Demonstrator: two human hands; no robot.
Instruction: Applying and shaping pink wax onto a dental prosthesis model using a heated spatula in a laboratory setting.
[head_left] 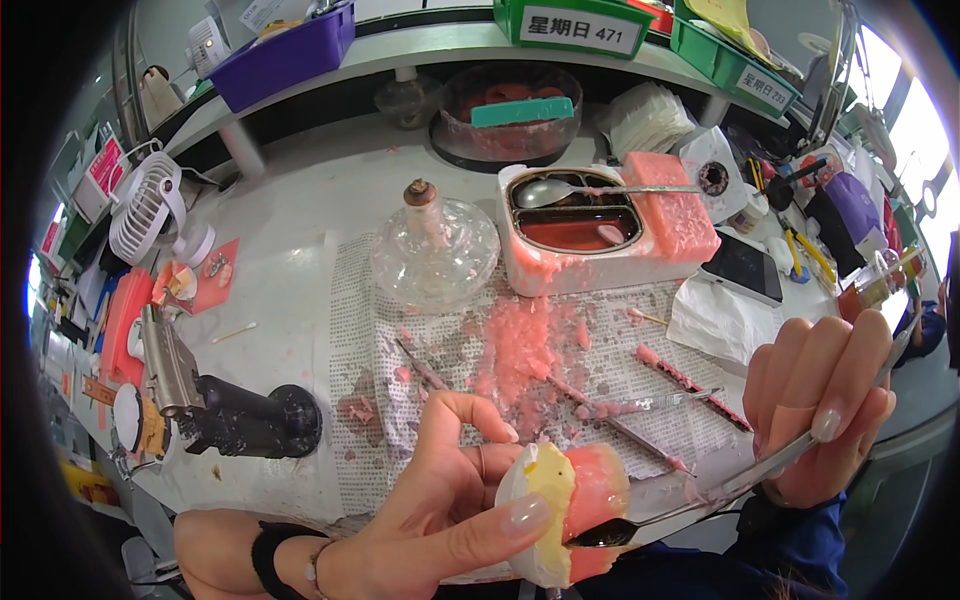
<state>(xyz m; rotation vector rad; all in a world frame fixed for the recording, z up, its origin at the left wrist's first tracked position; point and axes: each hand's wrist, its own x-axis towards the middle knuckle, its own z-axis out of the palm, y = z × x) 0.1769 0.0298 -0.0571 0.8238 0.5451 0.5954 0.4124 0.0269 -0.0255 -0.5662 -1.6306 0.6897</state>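
My left hand (430, 515) grips a dental plaster model (545, 495), cream and white, with a band of pink wax (600, 480) along its right side. My right hand (820, 400) is closed around the long handle of a metal spoon (740, 485). The spoon's dark bowl lies against the lower part of the pink wax, close to my left thumb. Beyond my hands, several slim wax-carving tools (635, 435) rest on a newspaper sheet (350, 330) strewn with pink wax scraps (515, 345).
A glass spirit lamp (440, 260) stands beside a wax-heating pot (570, 275), with another spoon (545, 192) across it. To the right are a pink wax block (675, 240) and a phone (743, 265). At left stand a black-and-metal burner-like device (245, 415) and a white fan (150, 210).
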